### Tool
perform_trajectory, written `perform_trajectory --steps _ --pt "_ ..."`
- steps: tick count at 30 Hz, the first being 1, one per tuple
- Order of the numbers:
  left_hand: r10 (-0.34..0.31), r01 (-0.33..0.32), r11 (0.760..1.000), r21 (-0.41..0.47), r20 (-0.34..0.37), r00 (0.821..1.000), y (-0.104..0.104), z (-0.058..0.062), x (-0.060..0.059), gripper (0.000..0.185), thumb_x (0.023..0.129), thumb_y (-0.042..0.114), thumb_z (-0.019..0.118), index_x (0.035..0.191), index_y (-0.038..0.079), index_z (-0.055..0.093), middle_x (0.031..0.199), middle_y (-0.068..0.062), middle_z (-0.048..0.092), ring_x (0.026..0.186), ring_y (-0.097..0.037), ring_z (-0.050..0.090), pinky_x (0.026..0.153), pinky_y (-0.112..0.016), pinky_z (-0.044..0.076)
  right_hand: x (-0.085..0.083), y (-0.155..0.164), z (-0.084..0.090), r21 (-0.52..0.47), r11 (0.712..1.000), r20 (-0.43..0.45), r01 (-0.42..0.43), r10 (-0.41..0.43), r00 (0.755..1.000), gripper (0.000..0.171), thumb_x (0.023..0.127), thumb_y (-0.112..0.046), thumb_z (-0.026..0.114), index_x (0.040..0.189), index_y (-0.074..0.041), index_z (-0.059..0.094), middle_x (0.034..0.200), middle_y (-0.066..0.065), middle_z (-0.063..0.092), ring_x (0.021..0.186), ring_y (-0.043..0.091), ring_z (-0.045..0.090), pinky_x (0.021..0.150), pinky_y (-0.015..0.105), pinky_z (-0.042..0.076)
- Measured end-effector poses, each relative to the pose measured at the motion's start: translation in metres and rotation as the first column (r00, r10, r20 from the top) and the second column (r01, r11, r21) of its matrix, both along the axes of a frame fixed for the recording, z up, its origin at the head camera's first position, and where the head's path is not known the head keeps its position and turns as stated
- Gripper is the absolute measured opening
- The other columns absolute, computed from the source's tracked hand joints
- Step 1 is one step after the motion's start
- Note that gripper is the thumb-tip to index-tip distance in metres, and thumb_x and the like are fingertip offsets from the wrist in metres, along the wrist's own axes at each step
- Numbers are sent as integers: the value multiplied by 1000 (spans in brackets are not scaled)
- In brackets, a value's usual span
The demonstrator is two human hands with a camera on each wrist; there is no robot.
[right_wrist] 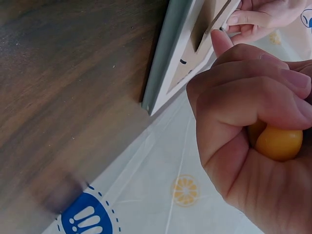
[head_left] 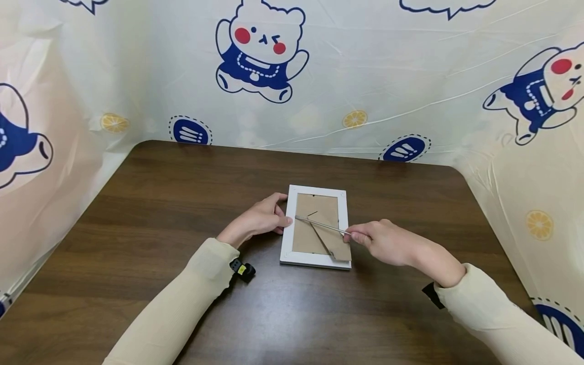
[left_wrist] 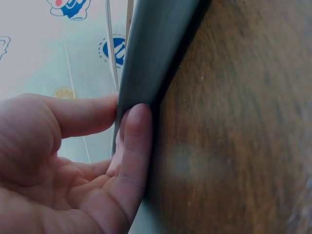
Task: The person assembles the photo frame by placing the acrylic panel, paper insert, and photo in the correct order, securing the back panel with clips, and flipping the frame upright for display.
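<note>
The right hand (head_left: 388,241) has its grip curled around the yellow-orange handle (right_wrist: 280,144) of a thin metal-shafted tool (head_left: 321,224), whose tip reaches the picture frame's left inner edge. The left hand (head_left: 262,215) pinches that white picture frame (head_left: 288,241) by its left side, thumb and fingers clamped on it. The frame lies back side up, mid-desk, showing a brown backing board (head_left: 303,238) and slanted stand leg (head_left: 330,238). Beyond the dark wooden desk (head_left: 274,319) hangs a cartoon-bear sheet (head_left: 365,66).
</note>
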State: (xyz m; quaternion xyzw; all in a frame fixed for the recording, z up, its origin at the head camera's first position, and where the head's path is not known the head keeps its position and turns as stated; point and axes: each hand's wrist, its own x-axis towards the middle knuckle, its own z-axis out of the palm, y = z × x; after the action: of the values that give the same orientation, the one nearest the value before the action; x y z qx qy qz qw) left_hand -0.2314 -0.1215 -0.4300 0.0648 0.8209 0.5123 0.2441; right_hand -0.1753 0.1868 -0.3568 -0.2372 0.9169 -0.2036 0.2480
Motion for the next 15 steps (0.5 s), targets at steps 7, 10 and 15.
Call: perform_trajectory --steps 7,10,15 --pt "5 -5 1000 9 0 1000 0 0 0 73 100 5 70 162 2 32 107 -18 62 84 -25 69 80 -35 65 -2 1 -2 -10 1000 18 4 -4 1000 35 116 -25 45 137 -16 71 135 4 72 136 35 61 113 62 47" --pt "5 -5 1000 11 -2 1000 0 0 0 73 100 5 69 162 2 32 107 -18 62 84 -25 69 80 -35 65 -2 2 -2 -11 1000 19 6 -6 1000 34 116 -26 45 136 -17 71 135 4 71 136 35 61 113 62 47" --pt "1 -1 1000 14 -4 1000 1 0 0 73 100 5 69 162 2 32 106 -18 62 81 -25 69 80 -36 65 -3 4 -4 -14 1000 18 5 -5 1000 34 116 -26 45 135 -17 72 135 4 72 136 34 61 113 62 47"
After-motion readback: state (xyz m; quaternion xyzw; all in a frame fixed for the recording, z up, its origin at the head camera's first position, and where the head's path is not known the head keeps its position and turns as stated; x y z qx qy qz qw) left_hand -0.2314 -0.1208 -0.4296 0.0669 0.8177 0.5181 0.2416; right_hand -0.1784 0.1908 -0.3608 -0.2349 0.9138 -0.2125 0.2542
